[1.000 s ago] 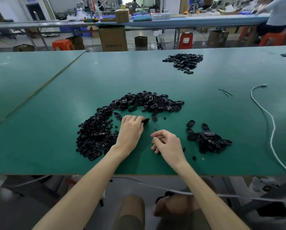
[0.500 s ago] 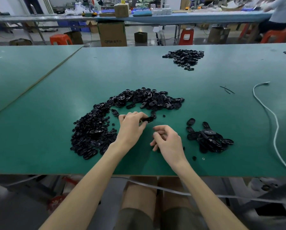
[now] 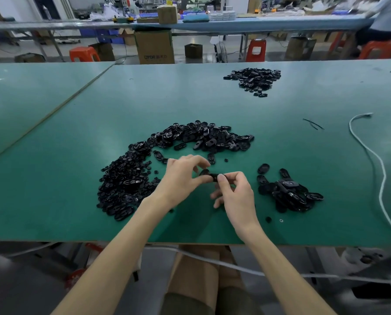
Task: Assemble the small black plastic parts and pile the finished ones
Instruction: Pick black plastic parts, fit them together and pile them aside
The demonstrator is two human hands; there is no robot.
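Observation:
My left hand [image 3: 180,178] and my right hand [image 3: 235,196] meet above the green table [image 3: 190,105], both pinching a small black plastic part [image 3: 209,175] between thumb and fingertips. A long curved heap of loose black parts [image 3: 167,155] lies to the left and beyond the hands. To the right of my right hand sits a smaller pile of black parts [image 3: 287,192]. How the held pieces fit together is hidden by my fingers.
A further pile of black parts [image 3: 254,79] lies at the far side of the table. A white cable [image 3: 376,160] snakes along the right. Two tiny pieces [image 3: 274,220] lie near the front edge. Stools, boxes and another bench stand behind.
My left hand lifted off the table with a black part and moved right; my right hand rose to meet it, and both now pinch the part together.

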